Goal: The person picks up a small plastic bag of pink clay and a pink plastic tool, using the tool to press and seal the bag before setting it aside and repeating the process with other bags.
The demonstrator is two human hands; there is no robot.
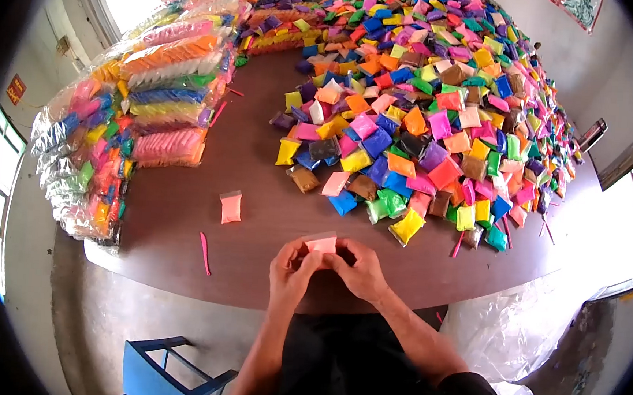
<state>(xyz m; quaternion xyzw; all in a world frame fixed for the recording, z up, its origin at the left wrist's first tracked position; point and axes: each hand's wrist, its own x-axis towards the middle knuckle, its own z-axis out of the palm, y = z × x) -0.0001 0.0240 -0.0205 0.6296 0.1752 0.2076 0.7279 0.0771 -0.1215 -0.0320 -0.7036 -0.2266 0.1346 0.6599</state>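
A pale pink packet [322, 243] sits between the fingertips of both hands, just above the near part of the dark brown table [159, 241]. The left hand [290, 266] and the right hand [360, 271] each pinch it, thumb on the near side and fingers curled behind, with only the packet's thickness between them; how the hidden fingertips press on its back I cannot tell.

Left of the fingers and a little beyond them lies a second pink packet [231, 211], flat on the table. Nearer the person, also left of the fingers, is a slim pink stick [205, 253]. Beyond the fingers and to their right, a yellow packet [407, 227] marks the near edge of a big multicoloured heap [438, 133], which takes up the far right of the tabletop. Far to the left of the fingers, bagged rows of packets [169, 106] stand stacked. Transparent plastic sheeting [505, 328] hangs to the right, nearer the person, and a blue chair [153, 377] stands below left.

Both forearms reach forward and converge, wrists bent inward, the right forearm slanting more.
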